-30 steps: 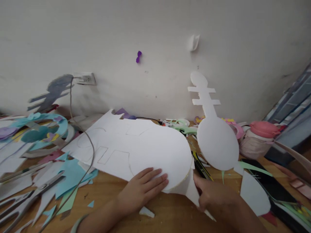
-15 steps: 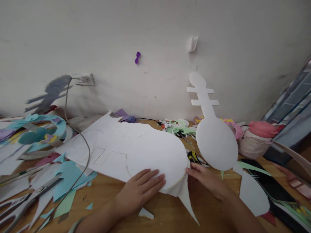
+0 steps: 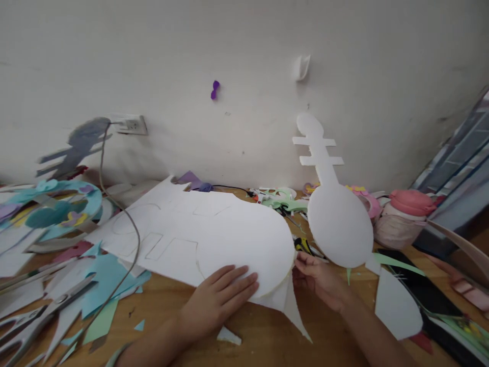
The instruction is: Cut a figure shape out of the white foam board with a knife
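A large white foam sheet (image 3: 237,224) with pencil outlines of a lute-like shape lies across the table, its right end cut round. My left hand (image 3: 223,298) rests flat on its near edge, fingers stretched out. At the rounded right edge, the fingers of my right hand (image 3: 321,278) are pinched together on the sheet's rim. A pointed white offcut strip (image 3: 293,308) hangs from that edge below my right fingers. Whether it is still joined along the rim is hard to see. A small white scrap (image 3: 229,335) lies near my left wrist.
A cut-out white lute shape (image 3: 340,224) leans on the wall. Scissors (image 3: 57,306), coloured scraps (image 3: 110,275) and a grey cord (image 3: 132,219) are on the left. A yellow-black tool (image 3: 301,244), a phone (image 3: 420,285) and a pink-lidded container (image 3: 405,219) are on the right.
My right hand has turned slightly and moved a little up along the rounded edge, its fingers more curled. The hanging strip's tip has risen slightly. My left hand stays in place.
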Available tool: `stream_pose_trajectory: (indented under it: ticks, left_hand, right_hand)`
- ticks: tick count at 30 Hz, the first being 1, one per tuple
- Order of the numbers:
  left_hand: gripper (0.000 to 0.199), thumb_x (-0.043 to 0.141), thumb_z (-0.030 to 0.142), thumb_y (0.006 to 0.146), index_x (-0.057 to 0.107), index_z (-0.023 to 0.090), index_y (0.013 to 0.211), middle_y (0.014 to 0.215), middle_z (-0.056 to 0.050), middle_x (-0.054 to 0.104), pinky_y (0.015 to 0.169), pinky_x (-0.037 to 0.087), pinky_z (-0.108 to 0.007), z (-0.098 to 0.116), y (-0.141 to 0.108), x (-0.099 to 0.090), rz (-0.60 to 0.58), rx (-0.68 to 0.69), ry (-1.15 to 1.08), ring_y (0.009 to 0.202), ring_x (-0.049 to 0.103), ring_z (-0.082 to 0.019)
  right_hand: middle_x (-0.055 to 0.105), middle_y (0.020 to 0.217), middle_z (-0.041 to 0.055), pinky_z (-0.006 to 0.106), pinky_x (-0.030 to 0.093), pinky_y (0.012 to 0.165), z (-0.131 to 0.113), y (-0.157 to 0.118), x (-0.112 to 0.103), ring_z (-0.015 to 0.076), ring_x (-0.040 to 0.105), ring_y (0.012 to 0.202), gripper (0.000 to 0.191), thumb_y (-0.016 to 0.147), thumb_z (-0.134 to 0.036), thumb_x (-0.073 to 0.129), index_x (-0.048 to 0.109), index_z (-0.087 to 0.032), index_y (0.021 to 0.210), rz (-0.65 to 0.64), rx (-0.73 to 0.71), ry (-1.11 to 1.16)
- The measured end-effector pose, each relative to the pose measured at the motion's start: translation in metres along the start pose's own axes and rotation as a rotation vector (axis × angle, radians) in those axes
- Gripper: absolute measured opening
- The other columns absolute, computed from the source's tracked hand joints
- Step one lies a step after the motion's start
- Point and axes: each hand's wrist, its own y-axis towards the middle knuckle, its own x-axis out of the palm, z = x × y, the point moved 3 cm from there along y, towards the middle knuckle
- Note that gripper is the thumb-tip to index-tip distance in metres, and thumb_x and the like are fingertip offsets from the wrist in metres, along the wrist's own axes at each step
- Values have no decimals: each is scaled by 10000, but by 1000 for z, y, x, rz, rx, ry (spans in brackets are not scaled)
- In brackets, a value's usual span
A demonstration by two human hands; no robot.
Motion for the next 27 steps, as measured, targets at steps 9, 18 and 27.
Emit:
stream_pose_trajectory:
  ticks: [9,18,27]
  left_hand:
    - [404,266,174,1061,593,158,1297,1259,-43,706,1106,396,-343,0,5,-4,64,-2,10,1238,583,-185]
    - [385,292,155,1056,601,161,1287,1243,-34,714,1118,384,-344,-1,6,-10,91,-18,21,1241,578,-184]
    - [358,343,160,1050,592,157,1307,1255,-53,706,1135,359,-351,0,5,-10,75,-8,4,1261,565,-190]
  right_hand:
    - [706,843,43,377,465,772,2,4,4,225,612,778,404,628,-573,831,729,-240,833,82,-165,-99]
    - [628,710,11,359,449,719,-8,-2,6,210,551,700,365,686,-595,762,692,-239,729,169,-368,-267]
    - [747,867,15,409,459,883,12,6,19,260,639,909,169,661,-277,758,753,-259,829,21,-183,249]
